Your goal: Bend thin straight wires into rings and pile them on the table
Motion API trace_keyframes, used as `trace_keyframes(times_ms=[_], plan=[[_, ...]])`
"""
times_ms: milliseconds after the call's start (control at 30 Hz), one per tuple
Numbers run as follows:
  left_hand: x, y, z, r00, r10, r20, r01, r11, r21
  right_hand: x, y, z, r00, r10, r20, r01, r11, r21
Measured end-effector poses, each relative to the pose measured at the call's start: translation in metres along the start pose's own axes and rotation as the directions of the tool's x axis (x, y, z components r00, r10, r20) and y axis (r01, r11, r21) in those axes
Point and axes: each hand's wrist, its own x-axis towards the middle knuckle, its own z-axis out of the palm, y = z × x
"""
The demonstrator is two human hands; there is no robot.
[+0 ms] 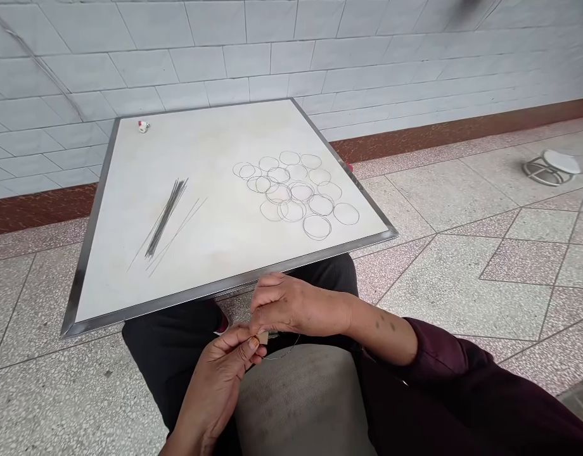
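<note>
Your left hand [224, 373] pinches a tan block [263, 337], your right hand [291, 307] curls over it (its hold unclear), thin wire [284, 354] at their four o'clock. Apparently you're shaping wire; next calls for steady pinching.

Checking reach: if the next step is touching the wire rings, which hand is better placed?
Likely the right hand: it is nearer the table, and the wire rings lie on its right side. The left hand sits farther back, pinching a small tan piece; the right is at it too.
</note>
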Motion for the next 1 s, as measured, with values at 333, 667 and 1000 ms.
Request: trace_keyframes(times_ms=[333, 667, 1000], plan=[[0.0029, 0.0006, 0.0019, 0.999, -0.018, 0.027, 0.022, 0.983, -0.18, 0.0007, -0.0001, 0.0008, 0.999, 0.044, 0.012, -0.044, 0.999, -0.004], [0.0032, -0.0015, -0.0034, 0.998, 0.01, 0.061, 0.0, 0.987, -0.162, 0.0021, 0.0, -0.004, 0.997, 0.026, 0.077, -0.028, 0.999, 0.026], [0.0037, 0.0029, -0.0064, 0.991, 0.107, 0.077, -0.108, 0.994, -0.003, 0.0003, 0.0004, 0.0003, 0.996, 0.02, 0.086, -0.025, 0.998, 0.055]])
